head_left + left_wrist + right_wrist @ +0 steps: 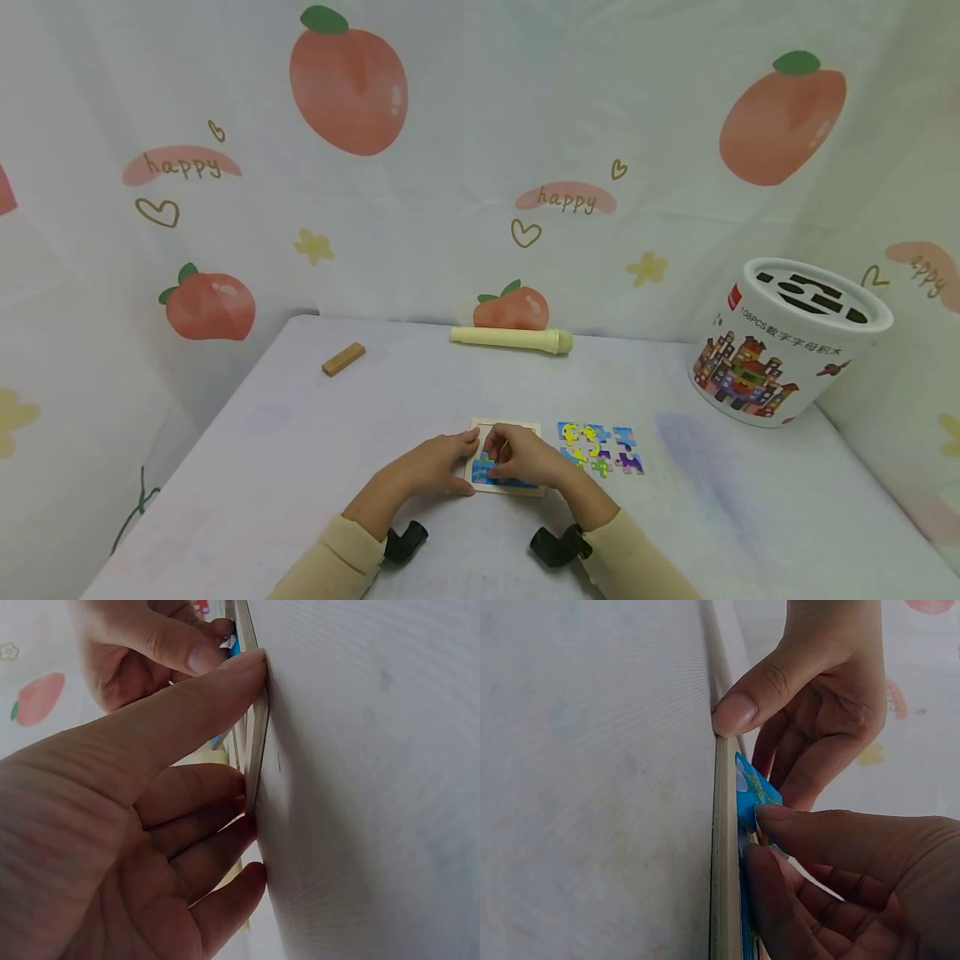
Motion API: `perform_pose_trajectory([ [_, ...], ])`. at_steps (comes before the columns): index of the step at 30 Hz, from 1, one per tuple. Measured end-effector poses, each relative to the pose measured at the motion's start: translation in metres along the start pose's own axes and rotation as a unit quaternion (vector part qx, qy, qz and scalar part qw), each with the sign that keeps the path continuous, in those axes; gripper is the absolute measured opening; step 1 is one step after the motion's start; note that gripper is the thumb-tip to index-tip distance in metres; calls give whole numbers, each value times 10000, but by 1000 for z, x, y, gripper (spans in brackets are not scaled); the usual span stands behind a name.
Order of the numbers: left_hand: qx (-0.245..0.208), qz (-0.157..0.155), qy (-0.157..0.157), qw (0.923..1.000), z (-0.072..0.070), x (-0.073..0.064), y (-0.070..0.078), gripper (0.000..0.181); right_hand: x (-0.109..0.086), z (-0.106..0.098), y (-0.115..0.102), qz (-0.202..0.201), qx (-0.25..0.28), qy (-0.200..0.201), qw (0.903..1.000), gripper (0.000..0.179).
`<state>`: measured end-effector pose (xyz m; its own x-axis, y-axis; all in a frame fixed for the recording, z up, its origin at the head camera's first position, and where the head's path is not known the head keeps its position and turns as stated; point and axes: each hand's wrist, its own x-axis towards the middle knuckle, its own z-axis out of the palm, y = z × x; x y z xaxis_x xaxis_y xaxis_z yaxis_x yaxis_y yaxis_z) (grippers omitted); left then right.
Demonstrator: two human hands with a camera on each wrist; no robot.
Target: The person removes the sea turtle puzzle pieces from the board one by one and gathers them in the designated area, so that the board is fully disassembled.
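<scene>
A shallow wooden puzzle tray point(506, 492) lies on the table, with blue pieces along its near side. My left hand point(433, 463) holds the tray by its left side, the thumb at the near corner and the fingers along the edge. Over the tray, my right hand point(528, 454) pinches a blue puzzle piece point(754, 791) between thumb and forefinger. That piece stands tilted against the tray in the right wrist view. Several loose puzzle pieces point(600, 447), blue, yellow and purple, lie to the right of the tray.
A pale yellow toy microphone point(510, 338) lies at the table's back edge. A small brown wooden block point(343, 359) is at the back left. On the right stands a big white bucket point(780, 350) with a holed lid. A printed cloth point(450, 208) hangs behind.
</scene>
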<state>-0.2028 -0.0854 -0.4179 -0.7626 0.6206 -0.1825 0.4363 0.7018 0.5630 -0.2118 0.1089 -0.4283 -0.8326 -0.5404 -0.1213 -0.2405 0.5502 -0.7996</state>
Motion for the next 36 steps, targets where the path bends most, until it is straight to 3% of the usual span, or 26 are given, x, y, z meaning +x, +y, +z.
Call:
perform_pose_trajectory([
  [13, 90, 77, 15, 9999, 2, 1, -3, 70, 0, -3, 5, 377, 1267, 42, 9912, 14],
  [26, 171, 51, 65, 9998, 3, 1, -2, 69, -27, -26, 17, 748, 1197, 342, 9894, 22],
  [36, 294, -141, 89, 9994, 6, 1, -1, 70, -55, -37, 35, 601, 1157, 543, 9900, 22],
])
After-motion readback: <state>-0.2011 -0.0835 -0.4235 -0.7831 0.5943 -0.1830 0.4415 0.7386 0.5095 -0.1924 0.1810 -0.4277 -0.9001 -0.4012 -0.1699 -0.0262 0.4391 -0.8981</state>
